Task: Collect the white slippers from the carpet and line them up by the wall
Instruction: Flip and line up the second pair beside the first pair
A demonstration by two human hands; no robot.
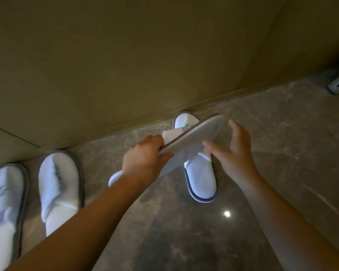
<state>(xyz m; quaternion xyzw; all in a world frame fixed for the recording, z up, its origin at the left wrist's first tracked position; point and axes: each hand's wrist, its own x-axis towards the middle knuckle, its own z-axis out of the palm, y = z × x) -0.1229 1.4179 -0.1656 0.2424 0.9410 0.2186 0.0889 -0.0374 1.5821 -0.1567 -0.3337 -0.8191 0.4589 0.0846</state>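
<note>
White slipper point(192, 139) in left hand's point(145, 159) grip, seemingly sole-up.

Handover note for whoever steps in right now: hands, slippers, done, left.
Left hand: gripping the raised slipper, sole turned toward the camera, tilted.
Right hand: open, fingers touching that slipper's sole.
On the floor: one slipper under the raised one, heel end at the wall; a pair at left beside the wall.
Done: three slippers set by the wall.
Left: turn the held slipper over and set it beside the one under it. Carpet is out of view, so more cannot be ruled out.
</note>
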